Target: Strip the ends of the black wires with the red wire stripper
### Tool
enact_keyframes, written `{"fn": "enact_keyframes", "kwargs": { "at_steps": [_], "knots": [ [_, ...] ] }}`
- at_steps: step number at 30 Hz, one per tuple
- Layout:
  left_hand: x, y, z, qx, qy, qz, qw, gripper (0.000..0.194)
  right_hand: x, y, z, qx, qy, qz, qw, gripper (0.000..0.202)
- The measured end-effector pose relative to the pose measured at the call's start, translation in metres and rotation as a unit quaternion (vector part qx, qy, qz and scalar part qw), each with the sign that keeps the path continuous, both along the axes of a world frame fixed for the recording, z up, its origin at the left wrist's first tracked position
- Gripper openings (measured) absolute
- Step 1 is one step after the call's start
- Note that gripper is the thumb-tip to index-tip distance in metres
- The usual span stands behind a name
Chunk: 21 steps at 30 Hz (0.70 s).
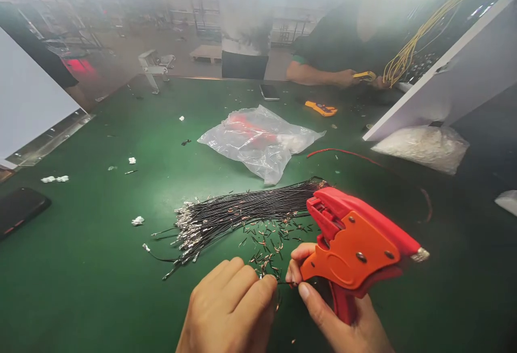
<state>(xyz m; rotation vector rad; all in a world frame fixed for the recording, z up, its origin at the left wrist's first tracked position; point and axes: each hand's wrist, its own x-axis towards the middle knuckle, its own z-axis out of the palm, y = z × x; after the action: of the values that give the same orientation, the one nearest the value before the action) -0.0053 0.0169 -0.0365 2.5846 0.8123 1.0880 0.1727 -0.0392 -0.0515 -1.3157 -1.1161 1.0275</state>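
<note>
My right hand (351,320) is wrapped round the handle of a red and orange wire stripper (355,250), whose jaws point up and left. Its thumb and forefinger also meet at the end of a short black wire (286,283). Close beside it, my left hand (232,304) is closed in a pinch on the other part of that wire; most of it is hidden by the fingers. Beyond both hands lies a bundle of black wires (250,202) with metal terminals at the left end. Small cut wire scraps (266,242) are scattered between bundle and hands.
A clear plastic bag (258,140) with red contents lies behind the bundle. White connectors (138,221) and a dark phone-like object (22,210) are at left. A red wire (347,152) curves at right near a filled bag (422,148). Across the table, a person (335,46) holds a yellow tool.
</note>
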Motion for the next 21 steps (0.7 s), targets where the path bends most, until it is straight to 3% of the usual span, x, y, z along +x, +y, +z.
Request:
{"fn": "enact_keyframes", "kwargs": {
  "at_steps": [9, 13, 21],
  "knots": [
    [0.005, -0.005, -0.004, -0.012, 0.016, 0.001, 1.000, 0.019, -0.002, -0.004, -0.013, -0.056, 0.052, -0.031, 0.997, 0.018],
    [0.006, -0.007, -0.011, 0.002, 0.035, -0.011, 0.999, 0.018, -0.004, -0.004, -0.019, -0.037, 0.037, -0.043, 0.998, 0.017],
    [0.010, -0.003, -0.006, 0.054, 0.052, 0.000, 0.997, 0.029, -0.007, 0.001, -0.013, -0.023, 0.021, -0.018, 0.999, 0.025]
  ]
}}
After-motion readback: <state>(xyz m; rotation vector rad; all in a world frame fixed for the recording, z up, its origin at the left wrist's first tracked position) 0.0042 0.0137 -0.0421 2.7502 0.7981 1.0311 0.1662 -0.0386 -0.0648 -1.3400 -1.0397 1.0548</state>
